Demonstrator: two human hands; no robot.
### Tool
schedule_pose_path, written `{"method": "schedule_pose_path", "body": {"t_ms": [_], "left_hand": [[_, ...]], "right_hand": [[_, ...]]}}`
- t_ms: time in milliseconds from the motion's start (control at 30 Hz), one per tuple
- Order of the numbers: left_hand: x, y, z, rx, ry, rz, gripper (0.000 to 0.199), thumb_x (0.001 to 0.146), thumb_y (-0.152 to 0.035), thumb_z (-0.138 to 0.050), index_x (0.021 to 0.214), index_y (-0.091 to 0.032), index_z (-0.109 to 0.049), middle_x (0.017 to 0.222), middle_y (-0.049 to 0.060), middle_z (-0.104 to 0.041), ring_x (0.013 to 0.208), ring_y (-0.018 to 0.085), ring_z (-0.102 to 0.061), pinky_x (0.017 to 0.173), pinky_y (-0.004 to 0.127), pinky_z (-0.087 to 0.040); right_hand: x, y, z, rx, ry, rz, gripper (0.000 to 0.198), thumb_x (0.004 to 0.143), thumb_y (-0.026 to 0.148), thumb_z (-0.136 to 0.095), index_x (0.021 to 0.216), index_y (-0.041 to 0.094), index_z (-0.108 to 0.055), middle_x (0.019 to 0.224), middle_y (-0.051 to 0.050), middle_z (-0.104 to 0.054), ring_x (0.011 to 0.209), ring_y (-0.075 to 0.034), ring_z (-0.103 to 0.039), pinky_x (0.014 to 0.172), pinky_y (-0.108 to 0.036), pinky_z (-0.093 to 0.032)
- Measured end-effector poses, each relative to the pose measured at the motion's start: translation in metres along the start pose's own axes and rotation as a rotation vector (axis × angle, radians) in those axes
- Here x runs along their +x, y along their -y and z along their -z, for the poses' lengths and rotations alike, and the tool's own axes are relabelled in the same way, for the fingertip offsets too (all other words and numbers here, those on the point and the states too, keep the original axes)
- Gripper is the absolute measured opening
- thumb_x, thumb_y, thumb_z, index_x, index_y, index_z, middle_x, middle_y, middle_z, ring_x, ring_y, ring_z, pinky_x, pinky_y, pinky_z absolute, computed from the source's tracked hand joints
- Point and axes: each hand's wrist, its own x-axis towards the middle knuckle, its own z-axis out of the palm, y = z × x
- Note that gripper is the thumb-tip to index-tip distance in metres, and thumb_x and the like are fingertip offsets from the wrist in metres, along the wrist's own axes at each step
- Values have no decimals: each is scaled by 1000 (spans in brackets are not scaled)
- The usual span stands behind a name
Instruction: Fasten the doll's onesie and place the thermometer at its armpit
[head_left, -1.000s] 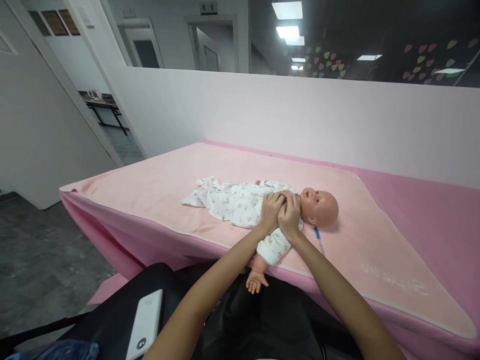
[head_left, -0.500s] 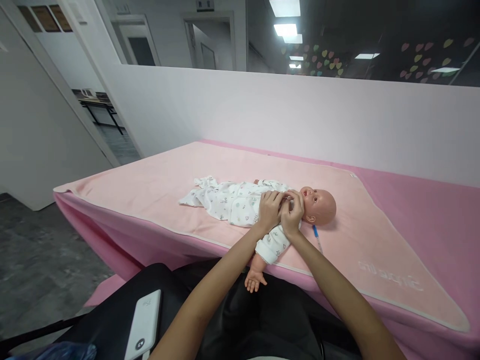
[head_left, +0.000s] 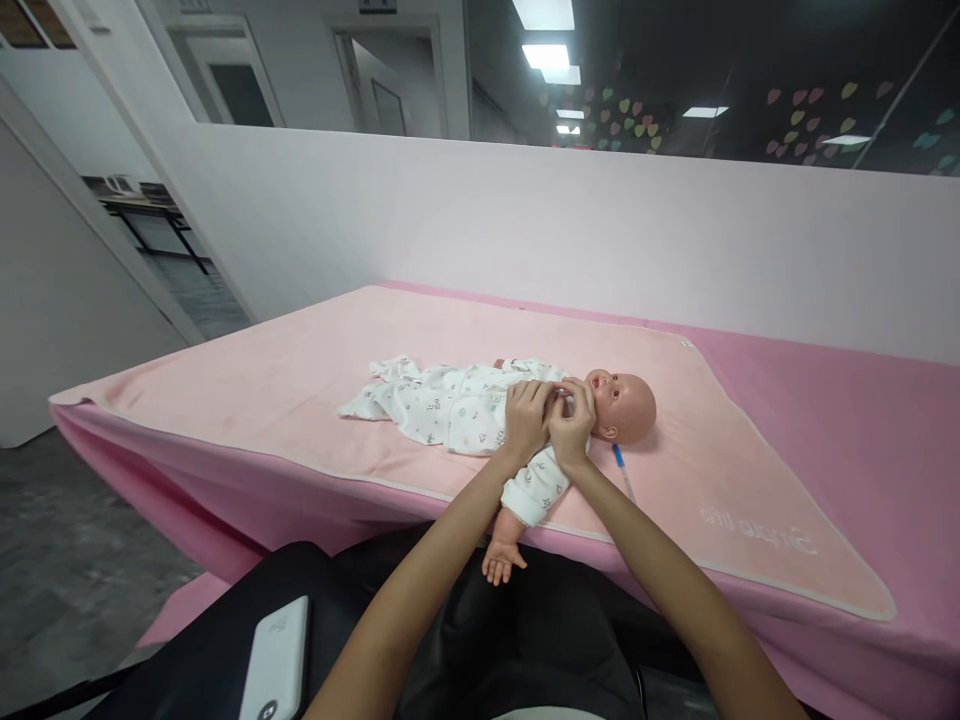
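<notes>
A baby doll [head_left: 634, 408] lies on its back across the pink mat, its head to the right. It wears a white onesie [head_left: 457, 405] with small prints. Both of my hands meet at the onesie's neckline, just below the doll's chin. My left hand [head_left: 527, 415] is closed, its fingertips pinching the fabric near the collar. Beside it, my right hand [head_left: 572, 418] is curled, thumb and fingers pinched at the same spot. The exact bit of fabric between the fingertips is hidden. The doll's near arm [head_left: 505, 548] hangs over the table edge under my wrists.
A slim blue-and-white pen-like item [head_left: 623, 470] lies by the doll's head, right of my right forearm. The pale pink mat [head_left: 285, 380] covers a bright pink cloth [head_left: 847, 430]. A white power bank [head_left: 276, 660] rests at lower left. A white partition [head_left: 525, 230] stands behind.
My view has shifted slightly to the right, so everything sits a bit further left. Both hands stay at the doll's collar, with only slight finger movement.
</notes>
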Motion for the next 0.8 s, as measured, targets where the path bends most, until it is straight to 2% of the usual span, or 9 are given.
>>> {"method": "schedule_pose_path", "body": {"t_ms": [300,533,800], "left_hand": [[-1,2,-3,-4,-43,3,14,87,-21,-42,94,-18,-54,78,4,-59,76,18,-48,72,32,-33],[0,1,-2,14,-17,16,13,86,-23,-43,86,-18,-55,75,4,-59,72,18,-46,69,32,-32],[0,0,-1,0,-27,27,10,86,-21,-43,86,-18,-53,79,4,-59,76,17,-48,72,32,-34]], "right_hand": [[1,3,1,47,6,19,25,74,8,-37,86,19,-56,90,-6,-56,89,-16,-53,81,-32,-45],[2,5,2,61,-31,115,24,77,8,-37,82,20,-57,87,-5,-57,86,-15,-54,82,-32,-47],[2,4,1,47,20,60,24,77,9,-36,85,19,-55,90,-6,-55,89,-15,-52,81,-31,-46]]}}
